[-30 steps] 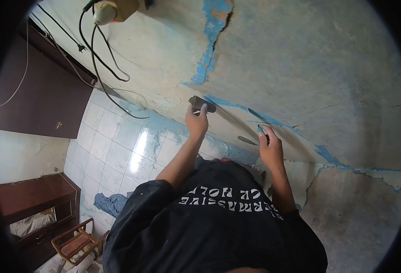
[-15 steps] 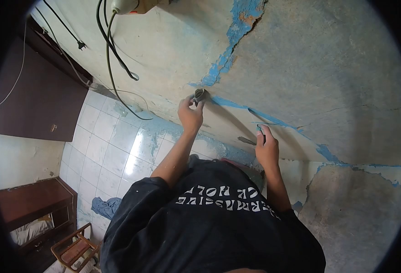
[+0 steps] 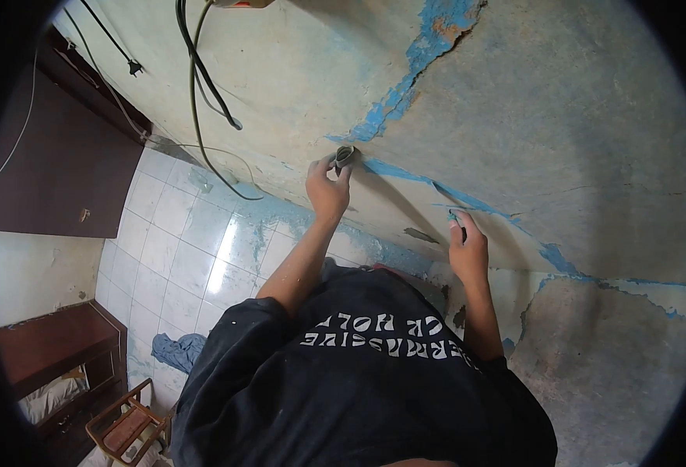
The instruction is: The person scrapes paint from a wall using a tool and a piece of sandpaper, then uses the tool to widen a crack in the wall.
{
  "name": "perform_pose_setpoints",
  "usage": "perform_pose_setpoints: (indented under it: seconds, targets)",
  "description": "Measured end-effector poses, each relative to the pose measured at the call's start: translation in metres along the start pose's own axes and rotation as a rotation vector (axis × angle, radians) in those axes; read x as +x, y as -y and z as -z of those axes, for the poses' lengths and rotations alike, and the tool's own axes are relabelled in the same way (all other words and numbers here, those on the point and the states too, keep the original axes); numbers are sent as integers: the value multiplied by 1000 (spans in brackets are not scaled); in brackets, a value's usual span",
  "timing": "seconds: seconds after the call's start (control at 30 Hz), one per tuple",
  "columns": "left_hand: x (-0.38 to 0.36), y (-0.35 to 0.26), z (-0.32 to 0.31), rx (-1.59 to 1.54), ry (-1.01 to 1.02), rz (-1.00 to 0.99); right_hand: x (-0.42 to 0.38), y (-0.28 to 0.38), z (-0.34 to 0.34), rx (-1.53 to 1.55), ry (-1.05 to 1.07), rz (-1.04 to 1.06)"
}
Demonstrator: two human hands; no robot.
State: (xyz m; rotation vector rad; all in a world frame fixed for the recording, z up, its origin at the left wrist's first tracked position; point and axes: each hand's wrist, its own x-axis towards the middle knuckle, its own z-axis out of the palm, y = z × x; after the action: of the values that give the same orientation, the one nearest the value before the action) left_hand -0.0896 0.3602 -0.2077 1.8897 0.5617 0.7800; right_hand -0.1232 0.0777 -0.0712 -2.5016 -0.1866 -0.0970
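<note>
My left hand (image 3: pixel 327 189) is raised to the peeling wall (image 3: pixel 561 117) and pinches a small dark folded piece, like sandpaper (image 3: pixel 345 155). It holds the piece against the wall where a blue paint strip (image 3: pixel 405 173) begins. My right hand (image 3: pixel 467 251) is lower and to the right, its fingers curled and its fingertips on the wall at the same blue strip. Whether it holds anything is hidden. My black printed shirt (image 3: pixel 374 381) fills the lower middle.
Black cables (image 3: pixel 203 86) hang down the wall from a socket at the top. Below lie a white tiled floor (image 3: pixel 187 249), a blue cloth (image 3: pixel 173 350), a wooden chair (image 3: pixel 121 428), a dark cabinet (image 3: pixel 55 358) and a dark door (image 3: pixel 70 171).
My left hand turned the dark piece from flat to edge-on and moved it slightly up the wall. My right hand stayed on the blue strip. The view tilted a little.
</note>
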Motion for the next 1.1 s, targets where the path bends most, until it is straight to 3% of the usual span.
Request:
perform_pose_setpoints:
  seconds: [0.2, 0.33, 0.47, 0.9, 1.0, 1.1]
  targets:
    - [0, -4, 1, -45, 35, 77, 12, 16, -24, -77, 100, 30]
    - [2, -5, 8, -49, 9, 63, 2, 21, 7, -27, 15, 26]
    - [2, -3, 3, 0, 20, 36, 13, 35, -3, -158, 141, -53]
    - [6, -2, 6, 10, 30, 5, 10, 25, 6, -125, 65, 25]
    - [6, -3, 6, 13, 32, 9, 14, 36, -4, -201, 150, -96]
    - [7, -4, 5, -6, 42, 41, 14, 24, -28, -201, 142, -59]
